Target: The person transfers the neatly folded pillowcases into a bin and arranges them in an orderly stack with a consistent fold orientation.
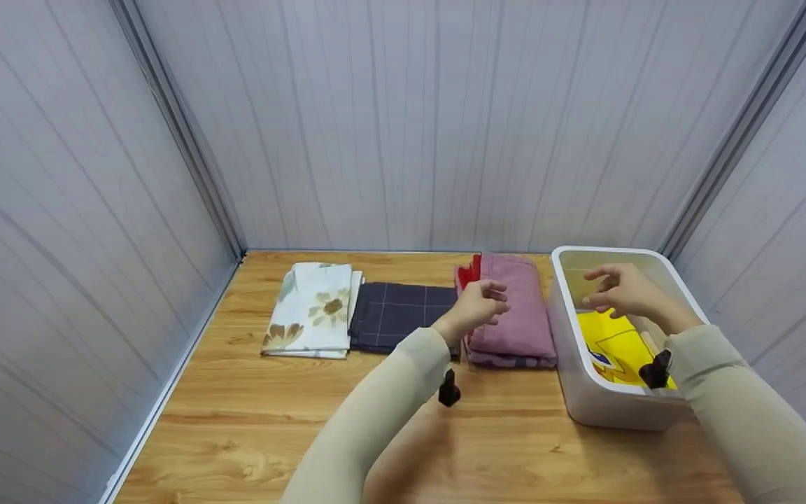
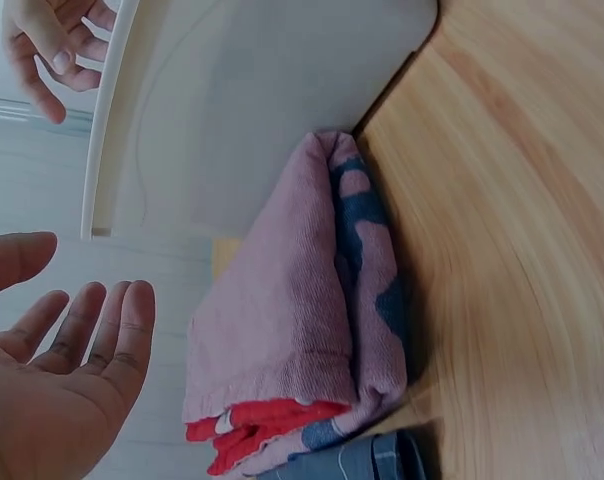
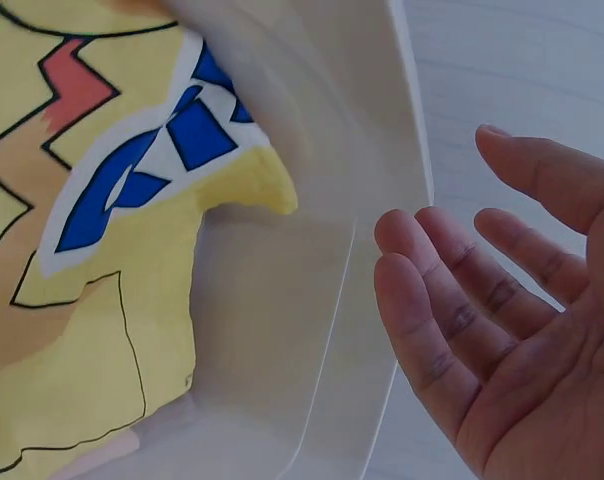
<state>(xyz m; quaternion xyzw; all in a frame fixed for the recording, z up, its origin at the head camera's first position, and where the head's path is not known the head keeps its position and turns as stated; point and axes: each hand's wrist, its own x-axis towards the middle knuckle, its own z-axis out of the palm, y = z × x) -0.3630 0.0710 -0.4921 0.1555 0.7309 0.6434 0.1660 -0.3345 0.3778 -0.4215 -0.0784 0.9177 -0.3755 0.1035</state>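
Hovering empty, both hands (left (image 1: 481, 301), right (image 1: 620, 290)) flank the white bin (image 1: 588, 399).

Bright even light, soft shadows, wide-angle edge warp, wrist views sharp.

Your left hand (image 2: 42, 370) fills the lower left corner, palm showing, its fingers (image 2: 107, 325) loose and nearly straight, holding nothing. Just beside it, not touching, lies a folded pink towel (image 2: 282, 310) on the wooden bench (image 2: 512, 250). The towel shows blue patches (image 2: 367, 215) along its folded side and a red edge (image 2: 257, 425) at the near end. A dark checked cloth (image 2: 362, 460) peeks in at the bottom, right against the towel. Behind the towel stands the white wall of a bin (image 2: 252, 90), touching or almost touching the towel's far end. Your right hand (image 2: 57, 40) hangs in the top left corner past the bin's rim, fingers gently curled and holding nothing.
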